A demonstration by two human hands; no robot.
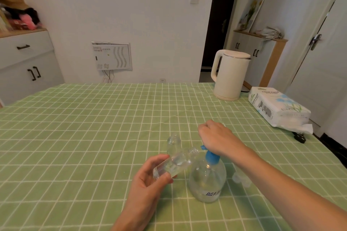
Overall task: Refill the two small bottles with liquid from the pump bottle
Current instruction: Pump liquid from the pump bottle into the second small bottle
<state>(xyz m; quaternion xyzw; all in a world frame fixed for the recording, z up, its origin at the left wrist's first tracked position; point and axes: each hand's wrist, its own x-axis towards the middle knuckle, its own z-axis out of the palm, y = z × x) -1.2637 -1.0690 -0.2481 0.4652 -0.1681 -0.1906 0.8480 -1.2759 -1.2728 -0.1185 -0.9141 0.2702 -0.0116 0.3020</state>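
Note:
A clear pump bottle [207,180] with a blue pump head stands on the green checked tablecloth. My right hand [217,138] rests on top of the pump head with curled fingers, its heel pressing down. My left hand [150,178] grips a small clear bottle [174,163], tilted, with its open neck right at the blue spout. A second small clear bottle [173,143] stands upright just behind it. Small clear caps [241,179] lie right of the pump bottle, partly hidden under my right forearm.
A cream electric kettle [230,75] stands at the table's far right. A pack of tissue paper [277,108] lies beside it near the right edge, with a black plug [300,138] in front. Cabinets flank the room; a door is at right.

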